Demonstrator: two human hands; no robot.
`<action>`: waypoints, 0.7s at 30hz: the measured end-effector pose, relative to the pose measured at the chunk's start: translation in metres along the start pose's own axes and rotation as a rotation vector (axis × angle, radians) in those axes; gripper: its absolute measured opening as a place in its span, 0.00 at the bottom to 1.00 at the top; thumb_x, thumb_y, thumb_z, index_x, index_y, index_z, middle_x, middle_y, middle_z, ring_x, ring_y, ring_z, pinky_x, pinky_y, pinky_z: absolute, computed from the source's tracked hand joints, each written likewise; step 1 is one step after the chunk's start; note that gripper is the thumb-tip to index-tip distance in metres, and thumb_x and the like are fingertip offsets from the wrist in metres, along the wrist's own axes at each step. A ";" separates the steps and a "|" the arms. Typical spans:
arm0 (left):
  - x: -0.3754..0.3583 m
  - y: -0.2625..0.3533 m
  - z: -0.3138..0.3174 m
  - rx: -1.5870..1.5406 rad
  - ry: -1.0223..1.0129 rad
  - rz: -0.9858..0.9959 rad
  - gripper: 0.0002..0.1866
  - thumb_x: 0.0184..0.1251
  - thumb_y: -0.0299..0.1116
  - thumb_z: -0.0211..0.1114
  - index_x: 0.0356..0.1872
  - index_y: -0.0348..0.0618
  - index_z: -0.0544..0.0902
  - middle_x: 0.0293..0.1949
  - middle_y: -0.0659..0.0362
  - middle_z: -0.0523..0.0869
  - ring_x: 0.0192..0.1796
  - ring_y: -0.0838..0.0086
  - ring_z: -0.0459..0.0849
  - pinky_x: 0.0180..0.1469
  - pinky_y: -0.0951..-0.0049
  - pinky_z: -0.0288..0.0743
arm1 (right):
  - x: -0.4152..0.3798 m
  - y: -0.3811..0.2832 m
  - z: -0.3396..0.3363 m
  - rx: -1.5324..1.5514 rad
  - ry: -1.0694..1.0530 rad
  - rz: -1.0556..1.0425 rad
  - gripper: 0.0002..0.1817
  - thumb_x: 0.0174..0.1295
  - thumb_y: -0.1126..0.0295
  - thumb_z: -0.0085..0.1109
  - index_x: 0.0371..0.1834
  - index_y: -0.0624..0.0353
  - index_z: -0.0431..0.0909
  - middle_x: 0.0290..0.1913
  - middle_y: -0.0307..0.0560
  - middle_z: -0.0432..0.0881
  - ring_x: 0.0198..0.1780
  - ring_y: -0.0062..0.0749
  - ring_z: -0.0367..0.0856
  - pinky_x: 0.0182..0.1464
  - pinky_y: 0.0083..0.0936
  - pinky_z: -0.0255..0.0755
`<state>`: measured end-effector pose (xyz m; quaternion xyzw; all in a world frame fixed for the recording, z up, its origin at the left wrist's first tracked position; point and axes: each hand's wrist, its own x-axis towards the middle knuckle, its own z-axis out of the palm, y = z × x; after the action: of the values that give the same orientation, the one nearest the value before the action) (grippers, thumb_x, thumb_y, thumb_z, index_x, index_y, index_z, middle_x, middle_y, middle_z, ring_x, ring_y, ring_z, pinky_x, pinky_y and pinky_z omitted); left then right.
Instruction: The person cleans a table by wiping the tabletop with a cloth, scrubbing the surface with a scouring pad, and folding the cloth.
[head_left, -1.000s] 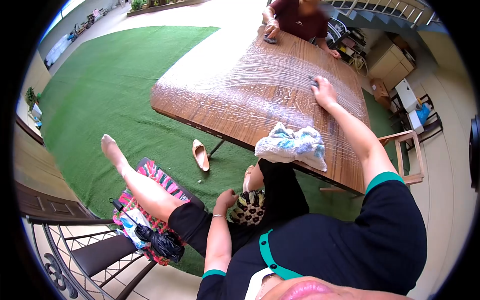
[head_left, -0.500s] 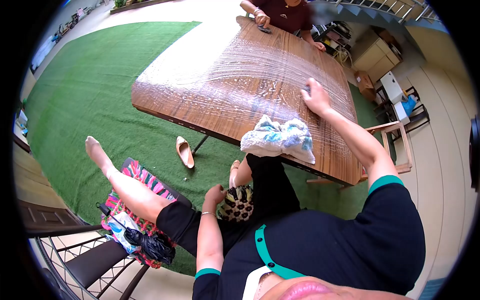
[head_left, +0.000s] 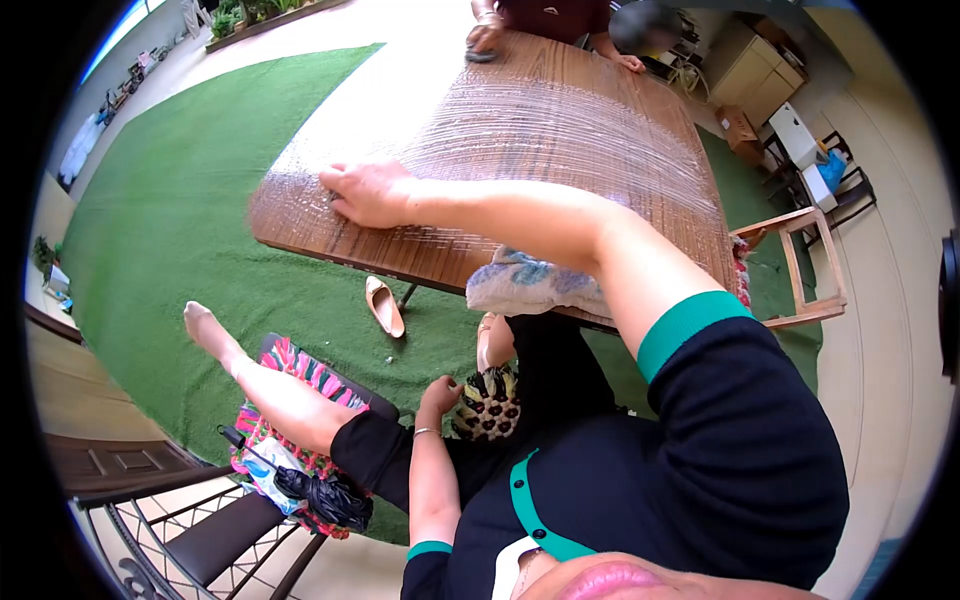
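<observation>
On the wet, foam-streaked wooden tabletop (head_left: 590,130), my right hand (head_left: 370,193) presses down near the left front corner. Its fingers are closed around a small grey scouring pad (head_left: 335,196), mostly hidden under them. My right forearm reaches across above a folded white-and-blue towel (head_left: 530,285) at the table's front edge. Low by my legs, my left hand (head_left: 440,393) has curled fingers beside a round woven cushion (head_left: 488,405); whether anything is in them is hidden.
Across the table, another person's hand (head_left: 486,40) holds a dark pad on the surface. One beige shoe (head_left: 384,307) lies on the green carpet (head_left: 200,190). My outstretched leg crosses a colourful woven mat (head_left: 290,365) with a black umbrella (head_left: 325,495). A wooden frame (head_left: 800,265) stands at right.
My right hand has swept left across the tabletop, from the right side to the left front corner. The other person's hand has also moved left. My left hand stays low by the cushion.
</observation>
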<state>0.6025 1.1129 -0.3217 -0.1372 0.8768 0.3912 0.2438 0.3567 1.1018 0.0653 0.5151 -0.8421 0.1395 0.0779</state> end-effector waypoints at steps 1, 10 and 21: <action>-0.005 -0.002 -0.002 -0.010 -0.015 -0.028 0.23 0.64 0.50 0.68 0.47 0.39 0.86 0.46 0.43 0.89 0.51 0.52 0.87 0.55 0.57 0.80 | -0.001 0.014 -0.004 -0.037 -0.030 0.043 0.16 0.71 0.59 0.53 0.56 0.56 0.72 0.51 0.46 0.79 0.54 0.37 0.81 0.52 0.38 0.80; -0.013 0.007 -0.010 0.017 -0.030 -0.034 0.23 0.65 0.51 0.66 0.50 0.42 0.84 0.49 0.46 0.88 0.54 0.51 0.85 0.56 0.56 0.79 | -0.194 0.325 -0.069 -0.401 0.171 0.882 0.19 0.69 0.54 0.56 0.59 0.50 0.74 0.61 0.51 0.80 0.60 0.50 0.80 0.59 0.48 0.75; -0.016 0.030 -0.019 0.076 -0.037 -0.026 0.23 0.66 0.51 0.66 0.52 0.44 0.82 0.51 0.47 0.87 0.54 0.51 0.85 0.55 0.53 0.79 | -0.224 0.382 -0.100 -0.452 0.120 1.354 0.26 0.64 0.53 0.62 0.64 0.49 0.73 0.61 0.53 0.82 0.64 0.48 0.80 0.64 0.43 0.74</action>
<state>0.5966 1.1187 -0.2835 -0.1318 0.8845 0.3568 0.2702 0.1178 1.4875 0.0394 -0.1580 -0.9795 0.0077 0.1251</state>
